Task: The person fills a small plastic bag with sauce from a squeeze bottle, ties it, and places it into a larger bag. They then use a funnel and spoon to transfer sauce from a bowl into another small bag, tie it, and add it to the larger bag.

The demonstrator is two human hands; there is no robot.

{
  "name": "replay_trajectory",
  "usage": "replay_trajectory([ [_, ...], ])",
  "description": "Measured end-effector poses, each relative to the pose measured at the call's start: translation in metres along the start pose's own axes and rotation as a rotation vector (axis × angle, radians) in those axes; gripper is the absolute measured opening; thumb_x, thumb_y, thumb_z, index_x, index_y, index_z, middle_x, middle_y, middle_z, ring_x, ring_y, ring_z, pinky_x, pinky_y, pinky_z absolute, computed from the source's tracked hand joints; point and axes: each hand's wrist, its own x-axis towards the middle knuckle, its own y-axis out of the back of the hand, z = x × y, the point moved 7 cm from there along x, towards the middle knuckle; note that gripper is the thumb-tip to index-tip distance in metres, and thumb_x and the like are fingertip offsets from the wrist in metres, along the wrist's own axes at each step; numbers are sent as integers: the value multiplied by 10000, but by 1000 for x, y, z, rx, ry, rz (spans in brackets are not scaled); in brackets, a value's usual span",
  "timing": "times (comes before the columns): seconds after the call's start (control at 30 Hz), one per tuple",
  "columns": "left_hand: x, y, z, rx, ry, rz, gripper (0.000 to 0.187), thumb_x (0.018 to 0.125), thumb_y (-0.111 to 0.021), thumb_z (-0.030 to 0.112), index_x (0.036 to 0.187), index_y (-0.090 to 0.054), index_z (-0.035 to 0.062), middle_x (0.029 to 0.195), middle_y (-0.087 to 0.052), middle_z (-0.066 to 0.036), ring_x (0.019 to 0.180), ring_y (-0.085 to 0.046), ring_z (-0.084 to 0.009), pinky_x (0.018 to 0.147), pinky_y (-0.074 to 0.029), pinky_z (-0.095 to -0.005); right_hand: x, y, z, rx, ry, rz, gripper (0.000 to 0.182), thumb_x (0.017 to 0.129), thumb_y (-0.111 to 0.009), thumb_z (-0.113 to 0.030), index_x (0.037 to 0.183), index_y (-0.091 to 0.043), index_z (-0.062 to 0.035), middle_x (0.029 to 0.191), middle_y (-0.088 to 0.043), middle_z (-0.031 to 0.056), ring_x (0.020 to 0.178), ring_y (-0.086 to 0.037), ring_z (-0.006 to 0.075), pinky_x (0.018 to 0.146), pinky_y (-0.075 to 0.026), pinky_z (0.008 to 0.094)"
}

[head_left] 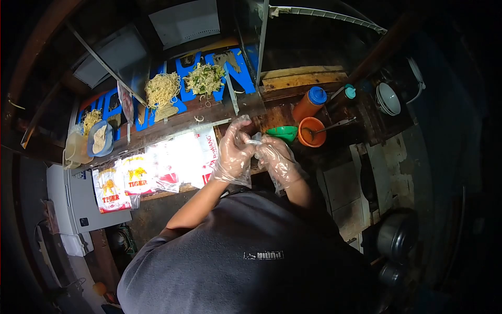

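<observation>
Both hands wear loose clear plastic gloves and meet over the front edge of the counter. My left hand (234,153) is closed in a pinch, its fingers pointing up and inward. Against it, my right hand (275,157) is closed too, with bent fingers. Between the fingertips shows a small whitish, shiny bit (254,142); whether it is a plastic piece or part of a glove I cannot make out. Just beyond the right hand are a green bowl (282,133) and an orange bowl (318,137) with a spoon (337,124) resting in it.
Plastic bags printed TIGER (137,175) lie on the counter to the left. Noodles (163,90) and chopped vegetables (205,79) are heaped on the blue-lettered shelf. An orange bottle (308,106) stands behind the bowls; white bowls (388,99) are stacked at right, pots (397,235) lower right.
</observation>
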Motion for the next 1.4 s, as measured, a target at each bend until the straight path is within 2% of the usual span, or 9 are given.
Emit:
replay_trajectory([
  [0.07,-7,-4,31,727,-334,40,493,725,-641,-64,1210,-556,-24,822,-568,-53,706,-550,-126,644,-453,-281,2,3,-9,-216,200,70,124,808,-691,-134,845,-598,-61,791,-592,14,684,-563,121,579,-436,293],
  [0.2,-12,-13,44,884,-527,79,449,732,-660,-22,1177,-607,13,798,-592,-97,694,-564,-219,654,-464,-332,-28,-30,-76,-938,836,288,180,717,-715,-94,696,-555,-15,756,-586,109,672,-584,290,607,-456,378],
  [0.23,-11,-14,43,884,-529,77,449,732,-660,-22,1177,-607,13,798,-592,-97,694,-564,-219,654,-464,-332,-30,-32,-80,-1000,818,318,151,694,-699,-57,700,-551,-29,754,-571,146,686,-574,349,626,-467,404],
  [0.67,-8,-22,44,971,-593,14,425,706,-653,-3,1129,-625,41,744,-548,-110,687,-536,-290,647,-437,-404,-40,-39,-86,-1151,966,468,263,723,-688,-23,910,-508,-65,797,-558,114,698,-587,355,616,-474,427],
  [0.87,-7,-17,36,847,-550,26,409,742,-630,5,1149,-616,38,772,-561,-130,697,-547,-321,662,-450,-416,-31,-23,-64,-999,793,413,225,787,-700,-51,926,-522,-52,821,-601,146,716,-600,358,632,-486,403],
  [0.97,-4,-10,33,776,-488,56,413,755,-630,11,1166,-604,19,788,-570,-139,693,-556,-302,657,-458,-397,-24,-22,-57,-974,737,434,194,814,-695,-31,927,-538,-24,815,-617,103,690,-621,251,629,-494,345],
  [1.03,-1,-4,24,729,-435,70,415,761,-632,17,1175,-597,8,796,-574,-143,686,-560,-287,647,-461,-386,-10,-12,-34,-300,539,282,130,859,-660,16,952,-574,-12,823,-618,25,710,-560,75,660,-470,235],
  [1.2,0,-4,16,626,-301,-33,436,783,-696,66,1199,-581,2,829,-597,-135,693,-584,-234,624,-477,-338,-16,0,-32,-452,588,303,115,873,-655,10,979,-611,10,861,-617,-1,765,-547,46,691,-466,206],
  [1.4,-2,2,15,631,-155,-165,263,786,-759,96,1013,-693,-20,786,-620,-73,743,-575,-139,672,-480,-275,-22,9,-35,-434,442,279,127,847,-683,10,956,-617,4,805,-596,-13,742,-523,38,663,-452,210],
])
